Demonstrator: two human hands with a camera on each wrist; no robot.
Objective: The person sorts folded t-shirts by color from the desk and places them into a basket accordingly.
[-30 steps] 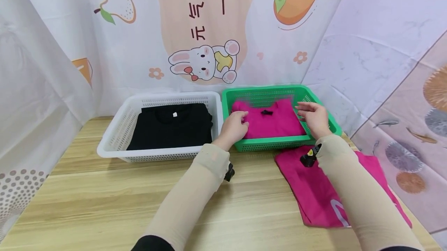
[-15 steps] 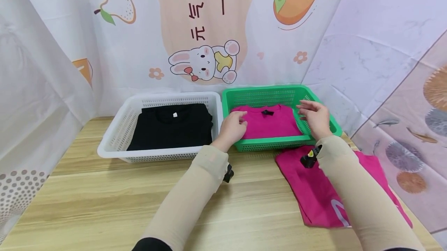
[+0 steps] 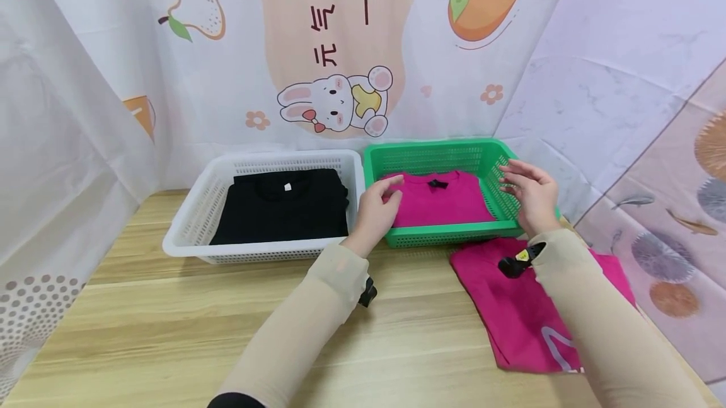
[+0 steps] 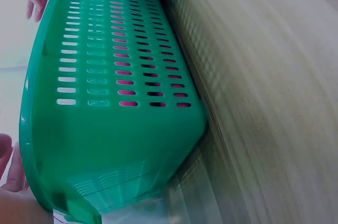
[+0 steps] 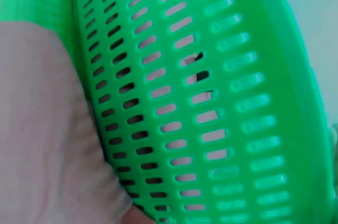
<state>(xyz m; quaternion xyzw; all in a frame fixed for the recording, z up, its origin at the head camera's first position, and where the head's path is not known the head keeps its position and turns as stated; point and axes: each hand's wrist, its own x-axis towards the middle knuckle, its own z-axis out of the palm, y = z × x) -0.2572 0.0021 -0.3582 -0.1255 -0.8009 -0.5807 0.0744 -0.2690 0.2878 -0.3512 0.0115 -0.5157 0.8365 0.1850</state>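
Note:
A folded magenta T-shirt (image 3: 442,203) with a black neck label lies in the green basket (image 3: 448,231). My left hand (image 3: 374,209), fingers loosely bent, hovers at the basket's left front corner and seems to hold nothing. Over the basket's right side is my right hand (image 3: 530,197), fingers spread and nothing in them. A second folded magenta T-shirt (image 3: 499,307) with a pale print lies on the table, partly hidden under my right forearm. In the left wrist view, the slotted basket wall (image 4: 105,139) fills the middle, and my left hand (image 4: 16,182) shows at the lower left.
A white basket (image 3: 255,249) holding folded black clothing (image 3: 283,209) stands directly left of the green one. Both are near a printed curtain (image 3: 227,93) at the back of the wooden table (image 3: 170,332).
The magenta T-shirt in the green basket, blurred and raised at its back edge a second ago, now lies flat. My right hand has shifted slightly right, away from it; my left hand moved slightly left.

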